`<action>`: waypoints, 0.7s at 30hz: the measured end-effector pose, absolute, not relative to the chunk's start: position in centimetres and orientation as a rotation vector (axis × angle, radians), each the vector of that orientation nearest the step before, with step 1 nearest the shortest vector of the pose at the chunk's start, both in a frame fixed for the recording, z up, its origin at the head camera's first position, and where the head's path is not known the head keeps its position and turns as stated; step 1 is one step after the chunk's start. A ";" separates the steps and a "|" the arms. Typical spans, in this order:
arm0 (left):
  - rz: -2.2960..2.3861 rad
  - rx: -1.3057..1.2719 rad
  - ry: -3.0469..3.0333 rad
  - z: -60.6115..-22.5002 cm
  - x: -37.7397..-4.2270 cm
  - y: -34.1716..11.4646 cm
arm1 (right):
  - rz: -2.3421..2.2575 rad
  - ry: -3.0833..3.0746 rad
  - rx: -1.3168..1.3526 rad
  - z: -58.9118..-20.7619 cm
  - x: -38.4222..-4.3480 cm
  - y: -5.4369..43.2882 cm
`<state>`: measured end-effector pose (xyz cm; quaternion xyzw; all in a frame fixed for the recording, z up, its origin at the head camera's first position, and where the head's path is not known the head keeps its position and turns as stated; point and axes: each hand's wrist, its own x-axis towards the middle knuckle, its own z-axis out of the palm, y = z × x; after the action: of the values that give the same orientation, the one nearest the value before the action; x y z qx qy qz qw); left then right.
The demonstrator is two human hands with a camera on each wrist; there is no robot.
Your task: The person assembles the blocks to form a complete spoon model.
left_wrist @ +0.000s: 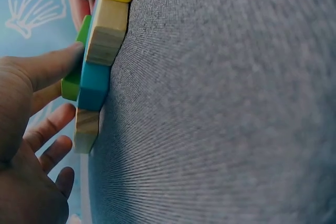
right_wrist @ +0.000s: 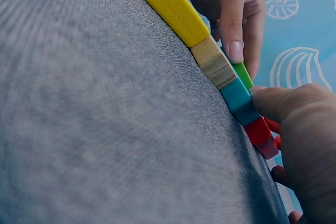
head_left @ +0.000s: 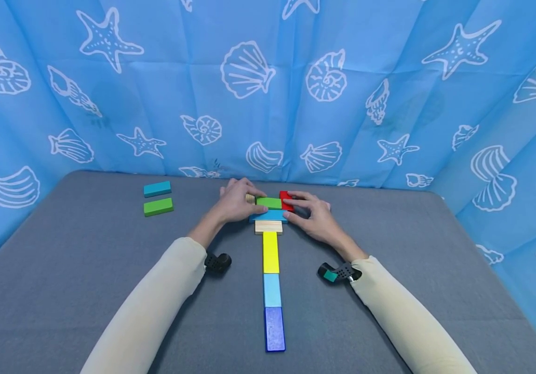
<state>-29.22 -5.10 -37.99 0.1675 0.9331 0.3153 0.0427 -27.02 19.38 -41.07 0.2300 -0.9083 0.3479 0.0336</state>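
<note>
A green block lies at the far end of a row of coloured blocks, just beyond a blue block set crosswise. My left hand pinches its left part between thumb and index finger; the other fingers spread loosely in the left wrist view. My right hand holds the right end, its thumb tip at the near corner in the right wrist view. Right fingers also reach over a red block there. A wooden block shows under the left fingers, partly hidden in the head view.
Toward me, the row continues with a plain wooden block, a yellow block, a light blue block and a dark blue block. A teal block and another green block lie apart at the left.
</note>
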 end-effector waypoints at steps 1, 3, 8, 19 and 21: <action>0.962 0.512 2.854 -38.0 -29.2 -5.1 | 1.073 -2.794 0.705 -41.0 -27.0 19.3; 0.952 0.511 2.852 -37.9 -29.2 -5.2 | 1.069 -2.793 0.706 -41.0 -27.0 19.3; 0.901 0.522 2.853 -37.8 -29.3 -5.2 | 1.062 -2.793 0.707 -41.0 -27.0 19.2; 0.867 0.550 2.872 -37.8 -29.2 -5.0 | 1.077 -2.765 0.732 -41.1 -27.0 19.3; 0.896 0.559 2.877 -37.9 -29.0 -5.1 | 1.078 -2.763 0.735 -41.2 -27.0 19.4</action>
<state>-29.02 -5.15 -37.88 0.1822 0.9381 0.2920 0.0386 -27.04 19.40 -41.15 0.2402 -0.9034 0.3526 0.0430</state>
